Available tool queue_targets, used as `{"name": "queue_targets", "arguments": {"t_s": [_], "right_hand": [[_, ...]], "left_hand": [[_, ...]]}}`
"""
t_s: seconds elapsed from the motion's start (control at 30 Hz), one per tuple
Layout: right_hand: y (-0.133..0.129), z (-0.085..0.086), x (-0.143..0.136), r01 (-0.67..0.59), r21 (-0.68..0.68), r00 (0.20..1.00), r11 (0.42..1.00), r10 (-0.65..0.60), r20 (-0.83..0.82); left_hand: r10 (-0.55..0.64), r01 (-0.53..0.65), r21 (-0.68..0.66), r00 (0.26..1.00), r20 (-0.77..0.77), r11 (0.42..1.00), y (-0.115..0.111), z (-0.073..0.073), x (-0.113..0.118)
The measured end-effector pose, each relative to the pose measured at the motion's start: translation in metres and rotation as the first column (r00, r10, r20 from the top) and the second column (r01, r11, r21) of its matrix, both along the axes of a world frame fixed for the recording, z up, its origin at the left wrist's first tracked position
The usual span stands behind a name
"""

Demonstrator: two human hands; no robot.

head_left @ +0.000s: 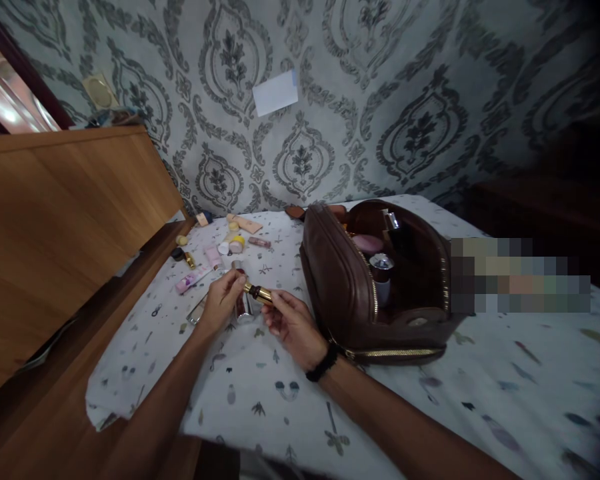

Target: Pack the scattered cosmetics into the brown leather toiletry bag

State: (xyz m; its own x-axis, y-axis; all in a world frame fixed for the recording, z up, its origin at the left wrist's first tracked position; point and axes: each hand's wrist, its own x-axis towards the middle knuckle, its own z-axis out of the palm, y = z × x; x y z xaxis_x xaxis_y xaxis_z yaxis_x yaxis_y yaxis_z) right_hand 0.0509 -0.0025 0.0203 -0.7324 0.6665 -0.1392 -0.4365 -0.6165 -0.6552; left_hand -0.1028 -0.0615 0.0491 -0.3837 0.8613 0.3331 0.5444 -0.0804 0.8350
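My left hand (223, 297) pinches one end of a gold-and-dark lipstick (258, 293), and my right hand (295, 327) grips its other end. It is held level above the patterned sheet. Beneath and behind my left fingers lies a silver-ended tube or bottle (244, 313), partly hidden. Just right of my right hand stands a brown leather cosmetic bag (337, 287) with its zipped top wide open. Inside it are a bottle with a silver cap (381, 265), a pink rounded item (367, 244) and a dark item with a shiny top (393, 222).
Left of the bag, several cosmetics lie loose: a pink tube (192, 279), a yellow-ringed jar (237, 245), a small gold item (189, 261) and a peach flat packet (245, 223). A wooden cabinet (80, 220) borders the left side. The wallpapered wall (303, 160) rises behind.
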Motion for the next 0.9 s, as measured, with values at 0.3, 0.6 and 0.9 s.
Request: {"name": "queue_targets", "arguments": {"t_s": [0.3,0.6,0.9], "right_hand": [[0.000,0.002,0.000,0.006,0.003,1.000,1.000,-0.006,0.018],[-0.001,0.003,0.000,0.011,-0.008,1.000,1.000,-0.011,0.021],[0.002,0.001,0.000,0.019,-0.043,1.000,0.999,-0.019,-0.008]], "left_hand": [[0.154,-0.153,0.048,0.988,-0.015,0.987,0.003,0.002,-0.003],[0.088,-0.085,0.057,0.995,-0.056,0.995,0.001,0.001,-0.003],[-0.178,0.178,0.031,0.984,-0.027,0.983,-0.003,0.004,-0.013]]}}
